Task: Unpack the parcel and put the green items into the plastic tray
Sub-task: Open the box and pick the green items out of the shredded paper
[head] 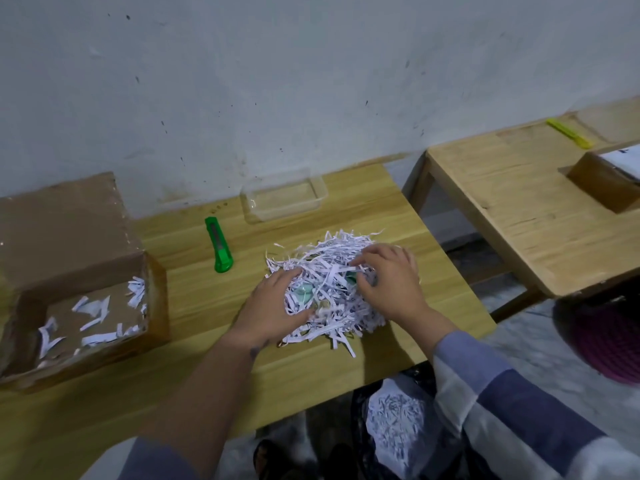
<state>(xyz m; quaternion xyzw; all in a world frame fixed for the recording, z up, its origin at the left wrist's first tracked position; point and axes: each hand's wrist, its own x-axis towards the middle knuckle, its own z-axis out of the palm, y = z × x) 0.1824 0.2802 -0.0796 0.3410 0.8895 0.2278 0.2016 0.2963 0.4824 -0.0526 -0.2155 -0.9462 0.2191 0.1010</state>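
Note:
A heap of white shredded paper lies on the wooden table. My left hand rests on the heap's left side with its fingers spread into the strips. My right hand lies on the right side, its fingertips curled into the paper next to a green item. A pale green item shows between my hands, half buried. The clear plastic tray stands behind the heap, near the wall. The opened cardboard parcel sits at the left with a few paper strips inside.
A green box cutter lies left of the heap. A second wooden table at the right carries a yellow cutter and a cardboard box. A black bag of shredded paper sits on the floor below.

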